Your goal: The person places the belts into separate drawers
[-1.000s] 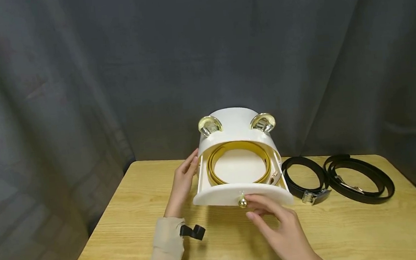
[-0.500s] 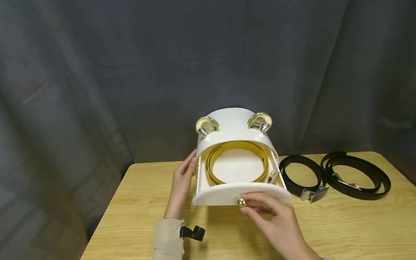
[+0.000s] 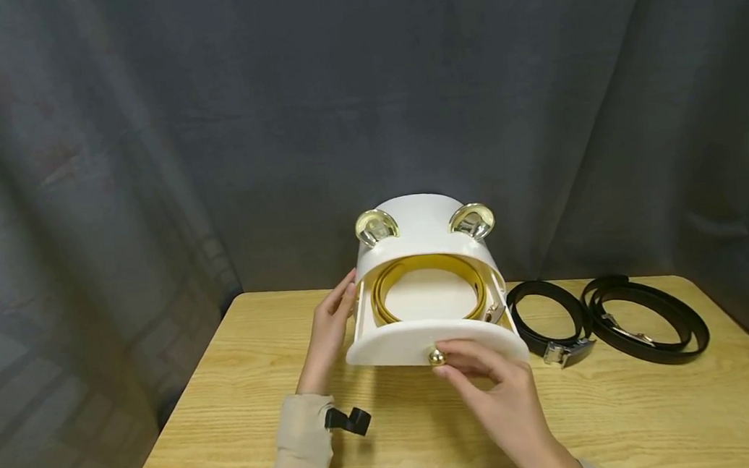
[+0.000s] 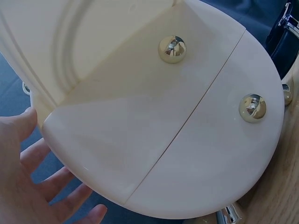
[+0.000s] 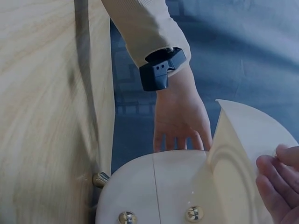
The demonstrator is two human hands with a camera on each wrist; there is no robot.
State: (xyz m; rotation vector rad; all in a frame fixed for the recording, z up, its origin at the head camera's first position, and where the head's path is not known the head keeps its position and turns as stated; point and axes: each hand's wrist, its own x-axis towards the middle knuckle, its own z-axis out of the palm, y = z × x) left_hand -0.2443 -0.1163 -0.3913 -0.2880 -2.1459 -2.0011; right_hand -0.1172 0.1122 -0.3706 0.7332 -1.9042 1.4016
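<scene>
A white drawer box (image 3: 415, 220) with two gold ears stands on the table in the head view. Its top drawer (image 3: 389, 345) is pulled out, and a coiled yellow belt (image 3: 434, 262) lies inside. At the drawer front, my right hand (image 3: 506, 402) pinches the gold knob (image 3: 437, 357) between thumb and fingers. My left hand (image 3: 325, 332) rests against the box's left side, fingers extended and partly hidden behind it. Seen from the left wrist, the closed fronts below carry a gold knob (image 4: 172, 49) and another knob (image 4: 252, 108).
Right of the box lie a coiled black belt (image 3: 579, 314) with a silver buckle and a wider coiled dark belt (image 3: 675, 353). A dark grey curtain (image 3: 340, 120) hangs behind the wooden table (image 3: 231, 418). A small black camera (image 3: 359, 421) juts from my left wrist.
My right thumb has closed onto the knob from below. The drawer front has tipped up slightly, hiding the near edge of the yellow belt. My left hand stays in place.
</scene>
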